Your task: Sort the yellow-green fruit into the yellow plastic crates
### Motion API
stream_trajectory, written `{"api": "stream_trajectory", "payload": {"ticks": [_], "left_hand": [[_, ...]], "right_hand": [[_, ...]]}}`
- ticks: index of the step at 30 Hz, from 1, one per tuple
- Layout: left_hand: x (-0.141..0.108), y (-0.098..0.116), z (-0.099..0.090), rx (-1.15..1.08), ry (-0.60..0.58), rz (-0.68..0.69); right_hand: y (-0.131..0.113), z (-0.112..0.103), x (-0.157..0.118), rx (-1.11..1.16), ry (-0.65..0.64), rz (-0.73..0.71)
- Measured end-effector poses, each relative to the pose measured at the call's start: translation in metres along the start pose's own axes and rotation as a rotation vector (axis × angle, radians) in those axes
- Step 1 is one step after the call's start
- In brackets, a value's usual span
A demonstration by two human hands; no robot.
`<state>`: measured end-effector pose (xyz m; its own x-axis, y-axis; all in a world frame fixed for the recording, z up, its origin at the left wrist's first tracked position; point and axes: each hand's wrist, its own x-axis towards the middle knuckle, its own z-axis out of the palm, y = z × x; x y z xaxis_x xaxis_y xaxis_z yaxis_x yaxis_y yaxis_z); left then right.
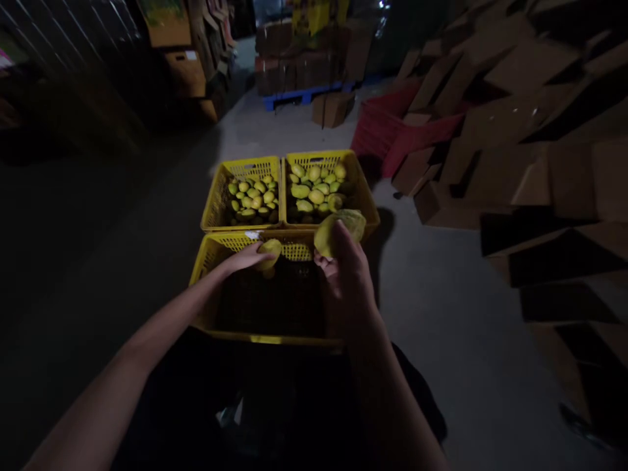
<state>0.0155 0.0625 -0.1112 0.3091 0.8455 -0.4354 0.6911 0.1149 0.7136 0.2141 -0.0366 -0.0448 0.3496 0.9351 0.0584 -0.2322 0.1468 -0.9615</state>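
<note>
Up close: front crate (267,339), yellow, near edge facing the wearer, inside too dark to read. Right hand (349,275) is above its right side toward the rear corner, thumb over and fingers under, closed around big fruit (326,237), green-yellow. Can't tell if that's one piece or two together. Left hand (244,258) is at the rear edge, left of middle, pinching small fruit (273,248), yellow; its fingertips are partly hidden. White tag (252,234) on that rear edge, just beside the left hand.

Next row, against the rear edge: left rear crate (212,199) and right rear crate (369,204), both yellow, side by side, each holding loose green-yellow fruit. Beyond the right rear crate's far right corner: red crate (375,127) with cardboard (510,157) piled in and around it. Farthest: loose box (332,110) on floor, just in front of blue pallet (307,97) carrying boxes.
</note>
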Motion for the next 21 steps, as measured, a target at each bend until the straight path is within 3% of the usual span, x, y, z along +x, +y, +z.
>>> {"api": "stream_trajectory", "payload": {"ticks": [3, 5, 7, 11, 14, 18, 21], "left_hand": [[-0.053, 0.015, -0.032, -0.592, 0.01, 0.14], [-0.084, 0.022, -0.034, -0.883, -0.021, 0.212], [-0.107, 0.028, -0.029, -1.018, 0.019, 0.278], [-0.129, 0.04, -0.018, -1.066, 0.19, 0.421], [-0.13, 0.044, -0.017, -1.033, 0.302, 0.532], [-0.122, 0.041, -0.021, -0.878, 0.349, 0.678], [-0.117, 0.038, -0.024, -0.828, 0.328, 0.714]], "right_hand": [[-0.006, 0.024, -0.006, 0.049, 0.049, 0.062], [-0.009, 0.038, -0.015, -0.035, 0.048, -0.017], [-0.009, 0.048, -0.025, -0.178, 0.01, -0.149], [-0.006, 0.053, -0.042, -0.493, -0.055, -0.464], [-0.006, 0.053, -0.045, -0.624, -0.056, -0.605], [-0.003, 0.057, -0.039, -0.614, -0.029, -0.639], [0.003, 0.06, -0.034, -0.474, -0.017, -0.556]]}}
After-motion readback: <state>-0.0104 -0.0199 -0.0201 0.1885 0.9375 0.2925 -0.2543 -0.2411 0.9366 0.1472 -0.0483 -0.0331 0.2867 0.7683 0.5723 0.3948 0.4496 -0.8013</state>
